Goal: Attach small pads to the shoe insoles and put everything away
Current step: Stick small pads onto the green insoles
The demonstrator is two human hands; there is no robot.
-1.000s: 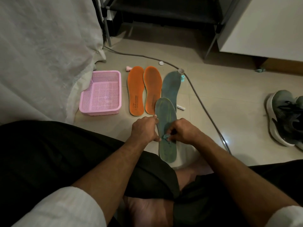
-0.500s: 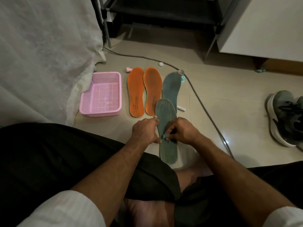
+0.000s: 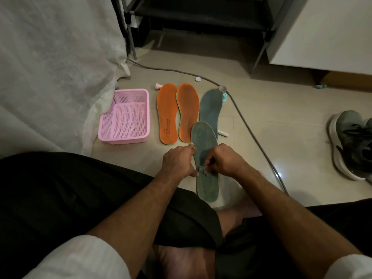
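Note:
A blue-green insole (image 3: 203, 137) lies lengthwise on the floor in front of my knees. My left hand (image 3: 179, 161) grips its left edge, index finger and thumb on the rim. My right hand (image 3: 223, 161) pinches a small teal pad (image 3: 201, 168) against the insole's middle. A second blue-green insole (image 3: 210, 109) lies behind it, partly covered by the near one. Two orange insoles (image 3: 167, 113) (image 3: 188, 109) lie side by side to the left. An empty pink mesh basket (image 3: 128, 95) stands left of them.
A grey cable (image 3: 251, 133) runs across the tiles to the right of the insoles. Small items lie around: a pink piece (image 3: 158, 86), a white cap (image 3: 198, 78), a teal roll (image 3: 224, 97), a white stick (image 3: 223, 134). A dark sneaker (image 3: 352, 143) sits far right; white cloth (image 3: 60, 67) hangs at left.
Both hands stay on the near insole with only slight finger shifts around the teal pad. The camera view drifts a little.

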